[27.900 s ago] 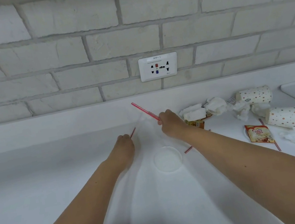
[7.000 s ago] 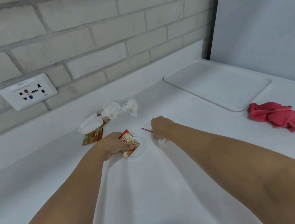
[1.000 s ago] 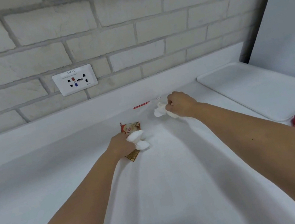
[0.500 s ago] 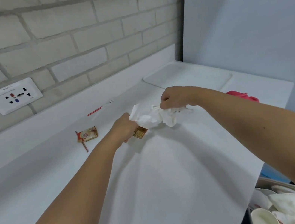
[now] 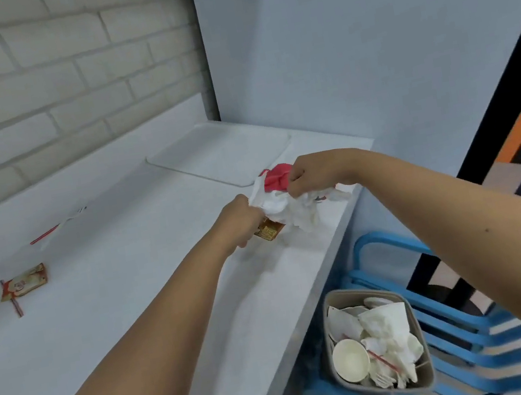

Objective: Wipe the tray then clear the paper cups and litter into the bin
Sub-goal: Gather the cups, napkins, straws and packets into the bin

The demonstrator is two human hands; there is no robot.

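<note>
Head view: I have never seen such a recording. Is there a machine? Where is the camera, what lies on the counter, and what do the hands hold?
There is no machine here: a person works with two bare hands. The one camera sits on the person's head and looks forward and down, so both arms reach in from the bottom of the picture. On the white counter lie a tray, a red cloth partly behind the hands, a sachet and a straw. The left hand grips crumpled tissues and a second sachet. The right hand pinches the same tissues from above. Below the counter's edge stands a bin that holds a cup and more paper.
</note>
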